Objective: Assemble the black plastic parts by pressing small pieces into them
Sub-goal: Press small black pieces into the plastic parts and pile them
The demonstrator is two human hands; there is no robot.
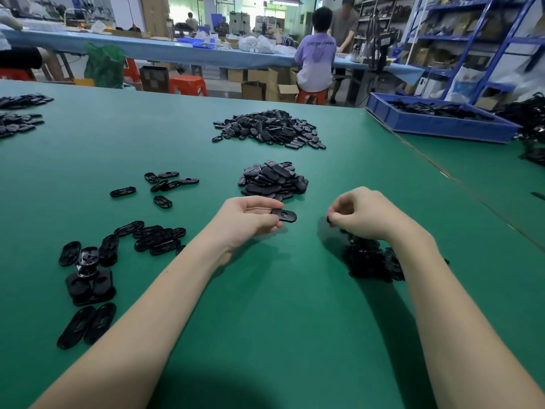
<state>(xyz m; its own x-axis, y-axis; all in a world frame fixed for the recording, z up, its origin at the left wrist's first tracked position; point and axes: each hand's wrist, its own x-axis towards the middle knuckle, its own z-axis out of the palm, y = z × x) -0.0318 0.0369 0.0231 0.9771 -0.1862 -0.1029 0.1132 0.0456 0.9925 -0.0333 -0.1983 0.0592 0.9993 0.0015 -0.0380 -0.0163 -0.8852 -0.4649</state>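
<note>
- The left hand (250, 219) holds a flat black oval plastic part (283, 215) with a round hole in its middle; the thumb lies on top of its near end and the curled fingers (267, 224) are under it, so the part sticks out to the right of the fingertips, above the green desk (265, 305).
- The right hand (362, 214) is curled, and its fingertips pinch a small black piece (329, 219) at their left side; the piece is too small to tell its shape.
- The oval part and the small piece are near each other but they do not touch.
- Just below the right fingers, under the wrist, a heap of small black pieces (371, 261) lies on the desk.
- Just beyond the left fingers there is a pile of smooth black oval parts (272, 180), and farther beyond it a bigger pile of black oval parts (269, 129).
- To the left of the left fingers, loose black oval parts (153, 236) lie scattered with the hollow side up, some in a row and some stacked.
- Far to the right of the right fingers, a blue plastic crate (436, 125) with black parts inside stands on the neighbouring desk.
- Behind the desk, a person in a lilac shirt (315, 63) sits on a red stool at another long bench.
</note>
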